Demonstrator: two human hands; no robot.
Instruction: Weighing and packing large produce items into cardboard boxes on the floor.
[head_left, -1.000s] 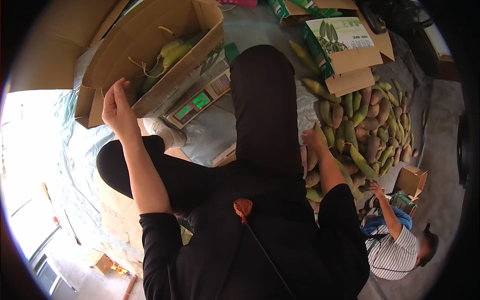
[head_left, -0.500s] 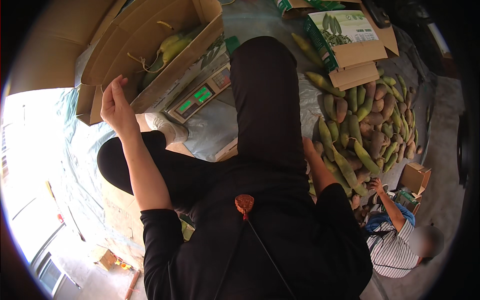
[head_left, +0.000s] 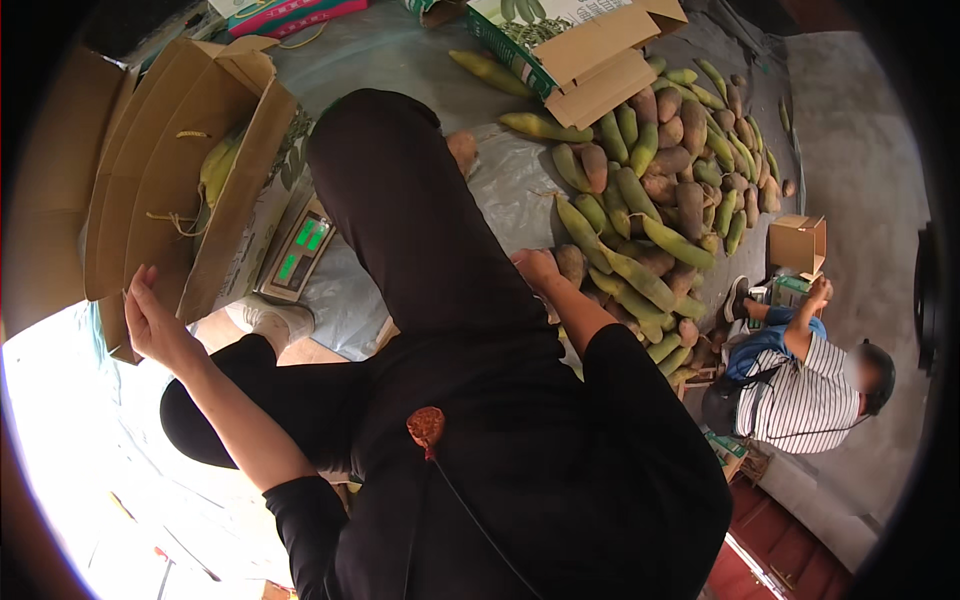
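Note:
My left hand point(head_left: 158, 325) is at the near end of an open cardboard box point(head_left: 245, 165), its fingers slightly bent and apart, with nothing visible in them. Whether the fingertips touch the box flap is not plain. Inside the box are pale green, long fruits point(head_left: 218, 175) and pieces of yellowish cord point(head_left: 175, 220). My right hand point(head_left: 538, 268) rests against my black trouser leg, fingers bent and partly hidden. Beside it lies a pile of long, melon-like fruits point(head_left: 665, 235), some green, others brown.
Under the box sits a scale with a lit green display point(head_left: 300, 250). A printed green and white carton point(head_left: 570, 50) stands beyond the pile. To the right, a person in a striped shirt point(head_left: 800, 400) sits near a small open box point(head_left: 797, 245). Plastic sheeting point(head_left: 490, 210) covers the floor.
The head view has turned, so the box, scale and pile lie further left. My left hand stays by the box's near end. More of my right hand shows. The other person's arm has moved.

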